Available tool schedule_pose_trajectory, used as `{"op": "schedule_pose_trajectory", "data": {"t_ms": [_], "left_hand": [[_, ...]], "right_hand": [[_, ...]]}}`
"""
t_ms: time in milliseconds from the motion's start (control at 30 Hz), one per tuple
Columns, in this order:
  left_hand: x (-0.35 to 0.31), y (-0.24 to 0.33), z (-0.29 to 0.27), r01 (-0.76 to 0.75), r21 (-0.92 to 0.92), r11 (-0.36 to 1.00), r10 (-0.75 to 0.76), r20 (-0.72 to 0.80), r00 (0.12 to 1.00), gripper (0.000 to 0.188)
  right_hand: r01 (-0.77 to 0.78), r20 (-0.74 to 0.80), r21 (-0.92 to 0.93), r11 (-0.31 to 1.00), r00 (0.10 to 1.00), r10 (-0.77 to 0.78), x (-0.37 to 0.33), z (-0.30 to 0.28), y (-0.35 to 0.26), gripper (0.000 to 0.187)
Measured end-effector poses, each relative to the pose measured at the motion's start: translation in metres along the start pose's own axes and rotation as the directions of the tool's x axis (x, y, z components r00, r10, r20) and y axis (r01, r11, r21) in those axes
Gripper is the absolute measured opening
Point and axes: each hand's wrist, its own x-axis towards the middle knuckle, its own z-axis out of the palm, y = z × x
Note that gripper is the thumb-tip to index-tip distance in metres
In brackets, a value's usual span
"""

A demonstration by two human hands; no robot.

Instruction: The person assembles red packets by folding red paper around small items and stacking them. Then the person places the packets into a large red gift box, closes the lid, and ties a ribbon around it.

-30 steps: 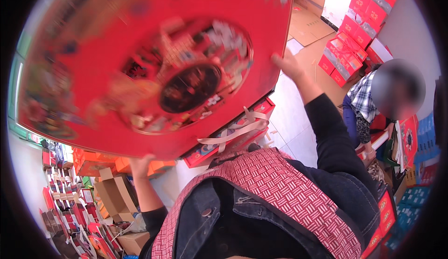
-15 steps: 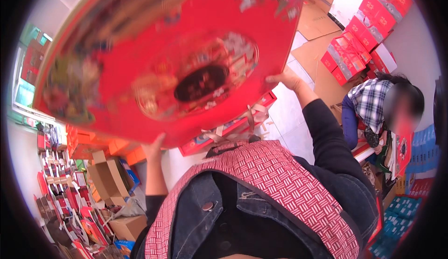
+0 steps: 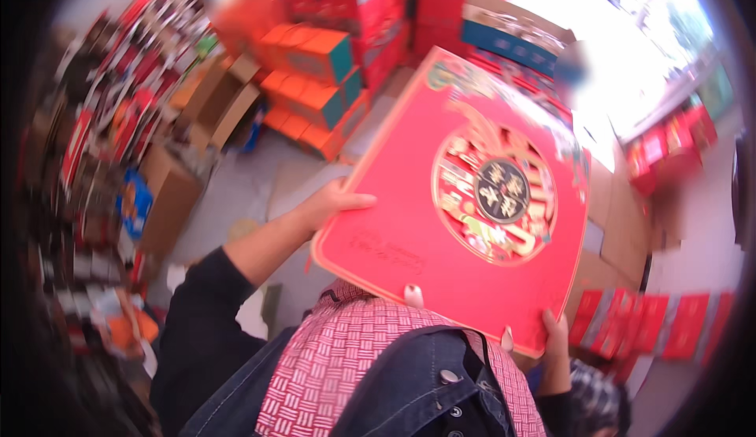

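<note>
A large, flat, square red gift box (image 3: 386,232) with gold edging is held up in front of me, tilted. Its face carries a round, colourful emblem with a dark centre, and floral decoration runs along the far edge. My left hand (image 3: 335,203) grips its left edge, thumb lying on the face and fingers hidden beneath. At the near right corner my right hand (image 3: 556,338) is closed on the edge. Two small pale pieces, perhaps ribbon or handle ends, show at the box's near edge.
Stacked orange boxes (image 3: 307,94) and an open cardboard carton (image 3: 224,106) stand ahead on the left. Piles of red packaging (image 3: 118,122) fill the far left. Beyond the gift box is a blue-sided carton (image 3: 512,35). Red boxes (image 3: 654,319) and a co-worker's checked sleeve (image 3: 587,394) are at right.
My view has turned left, bringing the orange boxes ahead of me. The gift box has come down and nearer, its face now plainly seen. Both hands still hold it.
</note>
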Motion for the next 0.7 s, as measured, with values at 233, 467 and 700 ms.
{"op": "schedule_pose_trajectory", "data": {"t_ms": [233, 467, 700], "left_hand": [[-0.008, -0.056, 0.044, 0.110, -0.071, 0.991, -0.110, 0.000, 0.994, 0.056], [-0.024, -0.049, 0.058, 0.101, -0.085, 0.991, -0.096, 0.065, 0.993, 0.055], [0.025, -0.008, 0.036, 0.176, 0.063, 0.982, -0.186, 0.311, 0.932, 0.055]], "right_hand": [[-0.116, -0.005, 0.057, 0.992, 0.993, 0.117, -0.020, -0.042, 0.006, 0.042], [-0.198, 0.015, 0.114, 0.974, 0.980, 0.197, -0.019, -0.052, 0.013, 0.046], [-0.042, -0.212, 0.282, 0.958, 0.972, 0.105, -0.073, 0.015, 0.029, 0.050]]}}
